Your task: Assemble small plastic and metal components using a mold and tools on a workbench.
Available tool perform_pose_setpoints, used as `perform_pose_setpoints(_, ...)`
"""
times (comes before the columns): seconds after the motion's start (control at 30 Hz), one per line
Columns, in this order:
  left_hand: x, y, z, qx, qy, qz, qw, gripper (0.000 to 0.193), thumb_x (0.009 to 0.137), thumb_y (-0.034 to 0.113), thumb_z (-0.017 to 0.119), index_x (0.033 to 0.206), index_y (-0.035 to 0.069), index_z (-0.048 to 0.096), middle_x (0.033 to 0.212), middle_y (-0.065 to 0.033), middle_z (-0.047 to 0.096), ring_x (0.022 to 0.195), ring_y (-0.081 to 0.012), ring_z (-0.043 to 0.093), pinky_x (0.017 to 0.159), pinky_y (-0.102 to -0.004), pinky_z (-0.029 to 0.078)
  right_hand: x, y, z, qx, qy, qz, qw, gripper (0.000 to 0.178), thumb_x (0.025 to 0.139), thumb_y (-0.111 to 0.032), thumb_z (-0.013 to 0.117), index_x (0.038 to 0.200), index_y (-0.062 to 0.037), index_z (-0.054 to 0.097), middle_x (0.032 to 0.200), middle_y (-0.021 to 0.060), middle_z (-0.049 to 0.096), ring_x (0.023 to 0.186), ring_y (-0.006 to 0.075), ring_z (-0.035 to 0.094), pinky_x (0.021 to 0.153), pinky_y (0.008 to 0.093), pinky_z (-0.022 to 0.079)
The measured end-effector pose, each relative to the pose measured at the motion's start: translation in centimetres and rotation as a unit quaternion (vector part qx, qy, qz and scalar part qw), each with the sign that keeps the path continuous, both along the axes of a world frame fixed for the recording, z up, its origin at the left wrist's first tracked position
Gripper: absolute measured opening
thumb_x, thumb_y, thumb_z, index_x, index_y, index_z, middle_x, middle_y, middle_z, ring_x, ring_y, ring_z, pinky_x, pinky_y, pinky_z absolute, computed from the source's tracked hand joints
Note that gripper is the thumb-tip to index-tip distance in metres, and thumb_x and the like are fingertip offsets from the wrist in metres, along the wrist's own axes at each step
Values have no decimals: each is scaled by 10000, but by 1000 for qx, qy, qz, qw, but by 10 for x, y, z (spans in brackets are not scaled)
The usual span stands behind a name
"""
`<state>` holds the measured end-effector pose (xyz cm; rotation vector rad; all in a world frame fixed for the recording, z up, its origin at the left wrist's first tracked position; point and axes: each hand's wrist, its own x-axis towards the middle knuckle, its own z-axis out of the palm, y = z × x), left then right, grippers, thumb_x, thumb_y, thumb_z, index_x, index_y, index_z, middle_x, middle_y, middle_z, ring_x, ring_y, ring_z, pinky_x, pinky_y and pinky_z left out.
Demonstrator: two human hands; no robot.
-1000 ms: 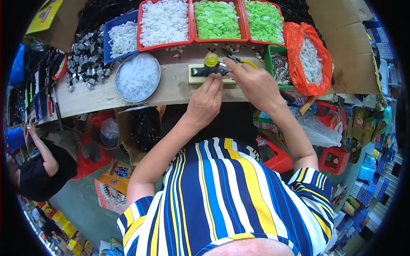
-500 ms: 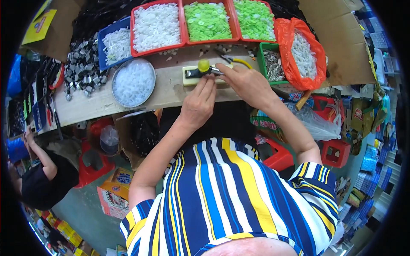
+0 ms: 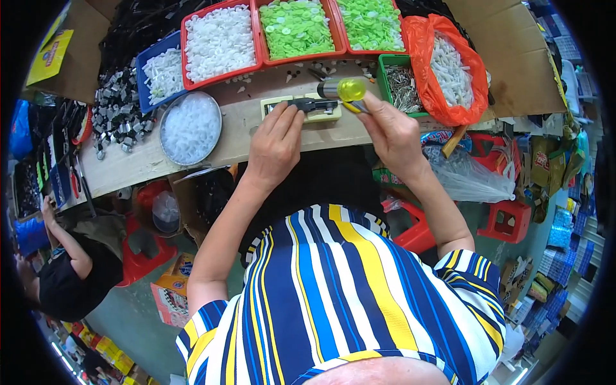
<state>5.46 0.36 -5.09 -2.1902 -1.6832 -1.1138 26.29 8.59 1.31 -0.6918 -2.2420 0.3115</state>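
On the bench lies a cream-coloured block (image 3: 330,116) with a dark, narrow part (image 3: 313,104) lying along it. My left hand (image 3: 276,142) presses its closed fingertips onto the left end of that dark part. To the right, my right hand (image 3: 396,131) is closed on a small mallet (image 3: 350,90) with a clear yellow face and a metal head. The mallet head is above the block's right end, and its handle is mostly hidden by my fingers. A pair of pliers with yellow grips (image 3: 354,108) lies partly behind the mallet.
Red trays (image 3: 260,64) of white and green plastic pieces line the back. Left are a blue tray (image 3: 142,82), a round dish (image 3: 163,151) and loose metal clips (image 3: 122,119). Right are a green box (image 3: 383,67) and an orange bag (image 3: 417,48). Another person's arm (image 3: 72,247) shows far left.
My right hand has lifted the mallet off the block, turning its head sideways and moving right. My left hand has shifted left with its fingers on the dark part. The whole view has shifted slightly.
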Motion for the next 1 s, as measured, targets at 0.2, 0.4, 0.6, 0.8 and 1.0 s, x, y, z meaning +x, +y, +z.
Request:
perform_pose_setpoints(0.2,2,13,0,-28,-2,-23,999,246,785,-47,678,1030,-60,673,1058,-170,657,1041,-332,644,886,-394,535,17,1,-4,-75,-117,-45,989,305,924,-157,639,1222,-111,595,808,170,643,731,370,652,631,446,528)
perform_pose_setpoints(0.4,4,16,1,-27,-2,-14,1000,227,785,-46,677,1012,-60,680,1054,-164,657,1039,-325,645,888,-391,535,31,15,-19,-126,-192,-81,970,245,936,-181,627,1145,-54,633,885,206,669,777,395,653,664,468,521)
perform_pose_setpoints(0.6,2,14,2,-53,-7,-25,998,283,766,-17,667,1044,-73,671,1092,-170,644,1076,-324,622,924,-394,523,34,77,-5,-8,-104,-160,982,235,949,-148,598,1149,-28,623,839,202,618,777,403,637,666,493,499)
perform_pose_setpoints(0.8,4,17,5,-56,-39,-29,997,224,782,-46,691,1005,-44,682,1042,-163,650,1005,-329,643,865,-393,535,44,135,-31,112,-176,-232,950,239,913,-122,610,1135,-38,638,925,146,597,905,339,610,720,456,504)
perform_pose_setpoints(1.0,0,28,14,-67,-60,-32,995,309,789,9,704,1094,-13,656,1019,-148,621,987,-329,609,826,-414,505,37,113,-13,117,-137,-234,955,223,887,-124,640,1092,-37,637,939,134,575,930,319,592,740,441,501)
